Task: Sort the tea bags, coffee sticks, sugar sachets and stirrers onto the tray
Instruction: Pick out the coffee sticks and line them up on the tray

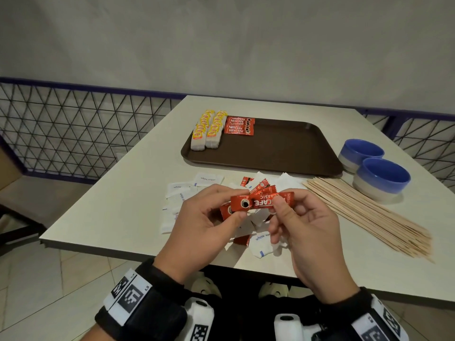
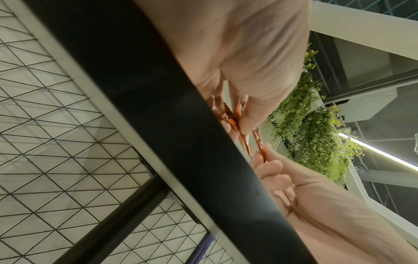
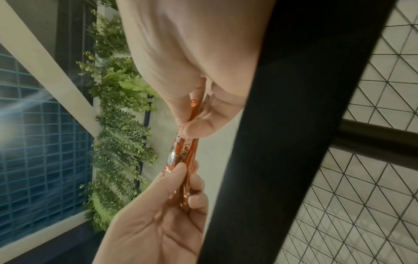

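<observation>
On the brown tray (image 1: 283,148) the tea bags (image 1: 208,130) look done, two neat rows along the left edge, with a small stack of red Nescafé sticks (image 1: 239,125) right beside them. So I'd say maybe a third of the way in.

Both hands are up over the near edge of the table: the left hand (image 1: 204,225) and right hand (image 1: 305,232) each pinch an end of a Nescafé stick (image 1: 262,201), thumb and fingers clamped on it, and the left seems to hold a couple more behind.

Still to go: loose red sticks mixed into the white sugar sachets (image 1: 182,193), plus the whole heap of wooden stirrers (image 1: 364,210) off to the right, none of them on the tray yet.

It's a pale laminate table (image 1: 118,212), two blue bowls (image 1: 369,166) by the stirrers, wire mesh railing (image 1: 73,134) behind, tiled floor, and ferny greenery (image 3: 117,100) overhead in the wrist views.
</observation>
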`<state>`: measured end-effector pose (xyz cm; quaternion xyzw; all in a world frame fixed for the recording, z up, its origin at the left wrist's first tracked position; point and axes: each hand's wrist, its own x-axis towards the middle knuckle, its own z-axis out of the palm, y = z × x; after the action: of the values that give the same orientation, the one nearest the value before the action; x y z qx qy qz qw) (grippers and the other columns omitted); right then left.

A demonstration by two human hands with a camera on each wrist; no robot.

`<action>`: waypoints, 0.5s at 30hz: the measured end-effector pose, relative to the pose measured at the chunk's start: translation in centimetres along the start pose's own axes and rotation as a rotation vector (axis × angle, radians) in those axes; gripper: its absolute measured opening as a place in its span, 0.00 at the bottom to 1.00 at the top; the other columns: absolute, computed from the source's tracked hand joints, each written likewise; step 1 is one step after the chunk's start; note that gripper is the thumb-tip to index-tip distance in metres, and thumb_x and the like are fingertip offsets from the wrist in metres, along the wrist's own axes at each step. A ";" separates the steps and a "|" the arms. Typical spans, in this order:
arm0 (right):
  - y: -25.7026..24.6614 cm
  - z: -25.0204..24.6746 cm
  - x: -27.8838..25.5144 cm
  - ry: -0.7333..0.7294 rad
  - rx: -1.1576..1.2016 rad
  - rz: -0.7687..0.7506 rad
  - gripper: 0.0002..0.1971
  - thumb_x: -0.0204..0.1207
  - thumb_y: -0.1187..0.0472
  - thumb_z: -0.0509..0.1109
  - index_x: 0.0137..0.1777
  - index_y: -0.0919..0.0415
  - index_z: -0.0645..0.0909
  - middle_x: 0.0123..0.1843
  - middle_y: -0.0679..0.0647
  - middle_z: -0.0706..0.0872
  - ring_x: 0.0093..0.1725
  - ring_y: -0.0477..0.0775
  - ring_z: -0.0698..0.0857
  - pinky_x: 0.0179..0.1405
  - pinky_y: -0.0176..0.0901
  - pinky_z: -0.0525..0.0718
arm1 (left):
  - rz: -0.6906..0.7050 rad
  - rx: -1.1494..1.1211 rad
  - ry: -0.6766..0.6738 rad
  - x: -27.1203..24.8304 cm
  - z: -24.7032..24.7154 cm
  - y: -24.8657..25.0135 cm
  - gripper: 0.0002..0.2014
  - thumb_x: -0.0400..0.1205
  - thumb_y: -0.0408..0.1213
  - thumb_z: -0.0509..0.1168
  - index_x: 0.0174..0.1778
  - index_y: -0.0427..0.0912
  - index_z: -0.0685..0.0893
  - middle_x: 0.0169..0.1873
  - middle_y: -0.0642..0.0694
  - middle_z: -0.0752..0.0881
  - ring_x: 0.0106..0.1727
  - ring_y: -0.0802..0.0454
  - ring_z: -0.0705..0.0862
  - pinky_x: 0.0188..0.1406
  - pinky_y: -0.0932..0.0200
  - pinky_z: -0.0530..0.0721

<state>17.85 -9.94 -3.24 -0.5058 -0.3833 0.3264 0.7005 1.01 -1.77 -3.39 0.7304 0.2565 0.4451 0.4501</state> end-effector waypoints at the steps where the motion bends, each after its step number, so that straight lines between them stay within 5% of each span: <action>1: 0.1 0.0 0.0 0.002 -0.006 -0.001 0.05 0.72 0.55 0.76 0.47 0.48 0.90 0.34 0.60 0.89 0.26 0.57 0.84 0.29 0.50 0.84 | 0.002 -0.009 0.000 0.0 0.0 0.0 0.17 0.80 0.28 0.74 0.61 0.49 0.91 0.54 0.53 0.89 0.60 0.50 0.87 0.52 0.58 0.88; 6: 0.0 -0.2 0.2 0.071 0.017 0.036 0.16 0.73 0.60 0.77 0.61 0.52 0.86 0.43 0.59 0.93 0.30 0.56 0.85 0.26 0.45 0.84 | -0.042 -0.131 0.047 0.1 -0.2 0.0 0.18 0.79 0.24 0.74 0.59 0.50 0.91 0.54 0.52 0.92 0.61 0.51 0.89 0.56 0.54 0.90; 10: 0.2 -0.9 0.2 0.090 0.100 0.049 0.10 0.81 0.69 0.72 0.55 0.56 0.92 0.35 0.62 0.86 0.29 0.57 0.81 0.25 0.44 0.82 | -0.090 -0.204 0.120 0.4 -0.4 -0.1 0.16 0.80 0.27 0.73 0.60 0.50 0.91 0.46 0.47 0.93 0.46 0.49 0.92 0.43 0.59 0.89; 12: 0.4 -0.9 0.2 0.053 0.078 0.048 0.11 0.81 0.69 0.72 0.55 0.55 0.93 0.40 0.60 0.88 0.33 0.56 0.83 0.27 0.44 0.83 | -0.091 -0.196 0.108 0.4 -0.4 -0.2 0.17 0.80 0.28 0.73 0.61 0.51 0.91 0.44 0.46 0.93 0.42 0.50 0.92 0.40 0.60 0.87; 15: 0.4 -0.6 0.1 -0.002 0.026 0.012 0.13 0.76 0.62 0.76 0.59 0.50 0.92 0.50 0.59 0.92 0.38 0.54 0.89 0.35 0.44 0.88 | -0.080 -0.189 0.053 0.2 -0.2 -0.3 0.15 0.79 0.34 0.73 0.61 0.48 0.91 0.52 0.49 0.92 0.53 0.51 0.91 0.47 0.52 0.91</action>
<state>18.35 -10.00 -3.74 -0.4986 -0.3766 0.3362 0.7047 0.91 -1.37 -3.49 0.6617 0.2542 0.4682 0.5276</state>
